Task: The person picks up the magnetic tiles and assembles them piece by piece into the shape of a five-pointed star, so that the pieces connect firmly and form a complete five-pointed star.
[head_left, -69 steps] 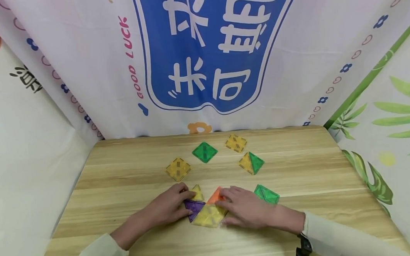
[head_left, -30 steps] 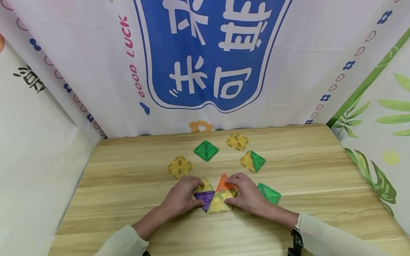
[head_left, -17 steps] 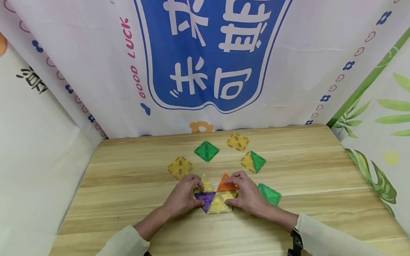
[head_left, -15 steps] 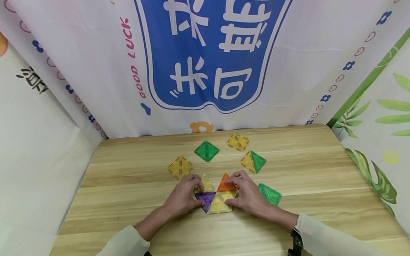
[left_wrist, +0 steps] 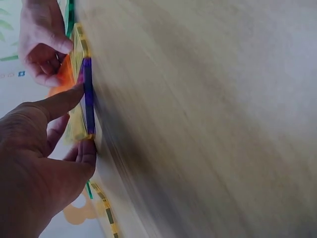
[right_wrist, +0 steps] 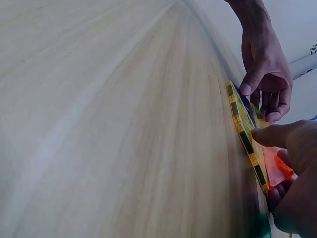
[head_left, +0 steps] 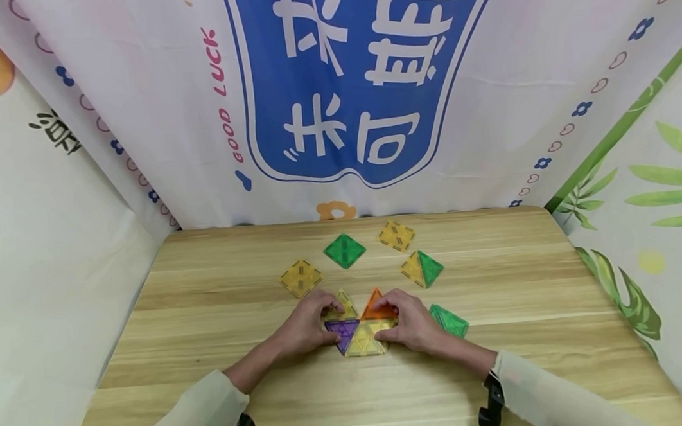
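A joined cluster of translucent triangular magnetic tiles lies on the wooden table. My left hand grips its left side, thumb on the purple triangle tile and fingers at the upper yellow triangle tile. On the right side, my right hand holds the orange triangle tile with its fingers. Its thumb rests on the lower yellow tiles. A gap shows between the upper yellow and orange tiles. In the right wrist view, the yellow tiles' edge lies low along the tabletop.
Behind the hands lie a yellow diamond of tiles, a green diamond, another yellow one and a yellow-green one. Green tiles sit beside the right wrist. A printed cloth hangs at the table's back edge.
Since the oldest frame, both hands have shifted the tile cluster away from me and slightly right, and it sits straighter. Over the last second the hands have barely moved; the fingers shift slightly.
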The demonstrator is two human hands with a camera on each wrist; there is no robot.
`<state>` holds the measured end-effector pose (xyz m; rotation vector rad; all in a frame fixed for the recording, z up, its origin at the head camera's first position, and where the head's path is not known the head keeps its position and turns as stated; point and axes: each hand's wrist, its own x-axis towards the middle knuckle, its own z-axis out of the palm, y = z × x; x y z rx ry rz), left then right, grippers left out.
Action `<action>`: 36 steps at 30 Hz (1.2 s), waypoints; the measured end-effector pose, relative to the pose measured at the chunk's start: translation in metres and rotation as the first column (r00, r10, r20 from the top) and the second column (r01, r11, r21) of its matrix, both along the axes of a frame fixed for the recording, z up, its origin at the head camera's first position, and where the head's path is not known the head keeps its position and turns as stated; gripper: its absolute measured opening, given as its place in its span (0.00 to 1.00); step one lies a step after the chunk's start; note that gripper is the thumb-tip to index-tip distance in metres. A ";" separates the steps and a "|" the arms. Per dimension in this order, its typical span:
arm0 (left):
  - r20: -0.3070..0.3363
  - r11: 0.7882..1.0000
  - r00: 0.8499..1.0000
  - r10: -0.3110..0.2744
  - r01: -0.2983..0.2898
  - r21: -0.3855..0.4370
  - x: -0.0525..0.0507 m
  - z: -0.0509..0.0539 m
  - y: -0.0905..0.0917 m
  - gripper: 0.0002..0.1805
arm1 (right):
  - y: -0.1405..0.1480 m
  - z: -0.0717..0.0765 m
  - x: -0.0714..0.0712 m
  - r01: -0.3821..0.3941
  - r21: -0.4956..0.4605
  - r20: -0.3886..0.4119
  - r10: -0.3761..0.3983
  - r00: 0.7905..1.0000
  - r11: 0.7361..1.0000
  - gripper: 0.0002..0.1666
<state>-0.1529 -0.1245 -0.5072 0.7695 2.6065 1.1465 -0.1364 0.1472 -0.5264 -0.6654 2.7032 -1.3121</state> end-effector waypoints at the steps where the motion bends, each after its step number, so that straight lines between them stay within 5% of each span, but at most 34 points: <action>1: 0.017 1.000 1.000 -0.004 0.004 0.015 -0.001 0.000 -0.001 0.21 | 0.001 0.000 0.000 -0.008 -0.006 0.004 0.008 1.000 1.000 0.27; 11: 0.123 0.995 0.991 -0.049 0.037 0.096 -0.008 -0.001 -0.005 0.21 | 0.007 0.003 -0.007 -0.078 -0.069 0.021 0.079 0.997 0.995 0.29; 15: 0.179 0.988 0.982 -0.065 0.039 0.147 -0.010 0.000 -0.007 0.22 | 0.010 0.001 -0.010 -0.089 -0.166 0.106 0.107 0.989 0.982 0.30; 20: 0.324 0.970 0.941 -0.100 0.019 0.244 -0.012 0.001 -0.010 0.24 | 0.014 -0.003 -0.015 -0.088 -0.348 0.286 0.196 0.938 0.933 0.31; 25: 0.430 0.943 0.887 -0.169 0.018 0.333 -0.017 0.000 -0.013 0.25 | 0.018 -0.003 -0.022 -0.095 -0.405 0.343 0.247 0.906 0.910 0.31; 33: 0.491 0.940 0.841 -0.228 0.059 0.335 -0.028 0.003 -0.012 0.24 | 0.021 -0.001 -0.032 -0.125 -0.458 0.390 0.325 0.861 0.880 0.29; 36: 0.494 0.950 0.837 -0.236 0.091 0.300 -0.032 0.003 -0.009 0.23 | 0.019 0.000 -0.035 -0.153 -0.479 0.398 0.369 0.840 0.864 0.29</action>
